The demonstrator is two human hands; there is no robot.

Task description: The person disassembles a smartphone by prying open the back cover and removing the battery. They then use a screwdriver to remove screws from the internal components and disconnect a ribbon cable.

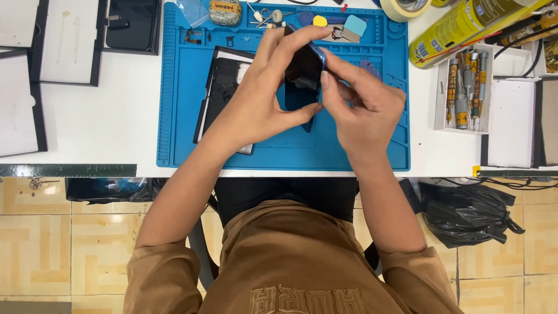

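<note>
Left hand (261,99) grips dark phone (302,67) upright over blue mat (180,87); right hand (363,107) pinches its blue edge. Opened black part (224,87) lies on mat; reassembly apparently unfinished.

Blue mat (186,116) — black phone (302,67) — yellow can (465,23)

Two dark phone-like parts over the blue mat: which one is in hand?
The blue-edged phone, pinched between left hand and right hand, raised above the blue mat. The black panel lies flat on the mat, partly hidden under the left hand.
</note>
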